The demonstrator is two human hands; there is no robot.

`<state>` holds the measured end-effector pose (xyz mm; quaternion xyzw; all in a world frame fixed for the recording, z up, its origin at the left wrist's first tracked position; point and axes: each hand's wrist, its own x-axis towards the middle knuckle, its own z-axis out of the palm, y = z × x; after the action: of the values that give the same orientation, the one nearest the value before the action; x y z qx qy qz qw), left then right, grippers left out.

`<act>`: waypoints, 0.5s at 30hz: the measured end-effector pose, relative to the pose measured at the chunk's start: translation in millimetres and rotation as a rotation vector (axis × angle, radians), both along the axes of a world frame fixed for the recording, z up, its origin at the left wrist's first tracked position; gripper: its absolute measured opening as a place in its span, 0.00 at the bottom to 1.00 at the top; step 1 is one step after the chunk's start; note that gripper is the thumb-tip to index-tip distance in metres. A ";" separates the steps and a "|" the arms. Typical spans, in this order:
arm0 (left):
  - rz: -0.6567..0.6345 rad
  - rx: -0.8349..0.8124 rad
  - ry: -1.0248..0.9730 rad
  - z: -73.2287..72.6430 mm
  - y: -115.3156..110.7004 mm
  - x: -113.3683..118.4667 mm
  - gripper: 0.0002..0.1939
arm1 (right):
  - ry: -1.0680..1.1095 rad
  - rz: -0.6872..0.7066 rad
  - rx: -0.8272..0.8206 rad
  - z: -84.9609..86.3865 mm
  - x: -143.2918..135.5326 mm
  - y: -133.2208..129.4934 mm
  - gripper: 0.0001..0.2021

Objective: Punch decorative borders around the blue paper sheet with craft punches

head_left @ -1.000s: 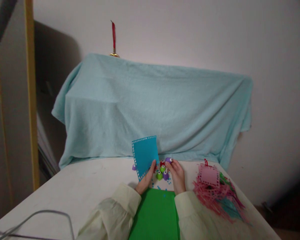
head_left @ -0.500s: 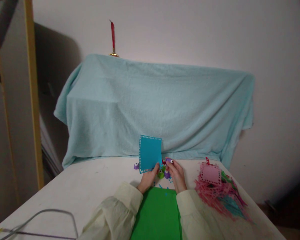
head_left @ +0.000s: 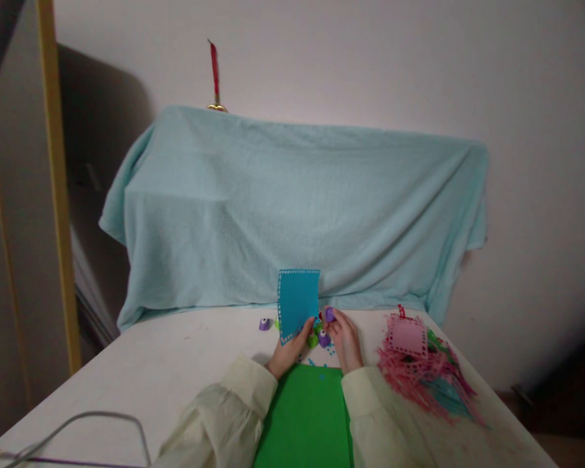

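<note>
My left hand [head_left: 291, 349] holds a blue card [head_left: 297, 302] upright by its lower right corner; small punched holes run along its left and top edges. Between the fingers of my right hand [head_left: 345, 338] is a purple punch [head_left: 329, 314], just right of the card. Several small punches, among them a purple one [head_left: 324, 338] and a green one [head_left: 312, 340], stand between the hands. Another purple punch [head_left: 264, 324] sits left of the card. Blue paper dots [head_left: 312, 362] lie scattered below. Green sheets [head_left: 305, 416] lie between my forearms.
On the right of the white table [head_left: 127, 370] is a pile of pink, green and blue shreds [head_left: 414, 374] with a pink punched card [head_left: 408, 336] on top. A light blue cloth [head_left: 297, 195] hangs behind. A grey wire frame [head_left: 102, 414] is at the lower left.
The blue card has moved slightly right and down and is turned a little. The purple punch in my right hand has been turned, so its eye no longer shows.
</note>
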<state>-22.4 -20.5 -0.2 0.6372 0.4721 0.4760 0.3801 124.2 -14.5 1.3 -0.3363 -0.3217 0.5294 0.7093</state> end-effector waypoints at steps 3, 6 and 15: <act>0.011 0.003 -0.032 -0.2 0.2 1.1 0.26 | 0.000 0.002 0.023 0.7 0.7 -0.8 0.14; 0.049 0.012 -0.086 -2.8 1.6 2.9 0.28 | -0.050 0.008 0.032 3.7 0.2 -4.7 0.14; -0.008 0.095 -0.089 13.8 -3.2 -2.4 0.21 | -0.220 -0.107 0.038 9.9 -2.8 -9.3 0.21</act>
<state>-24.9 -23.7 13.7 0.6348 0.4291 0.5242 0.3717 121.4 -23.8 11.3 -0.3953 -0.3892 0.4446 0.7033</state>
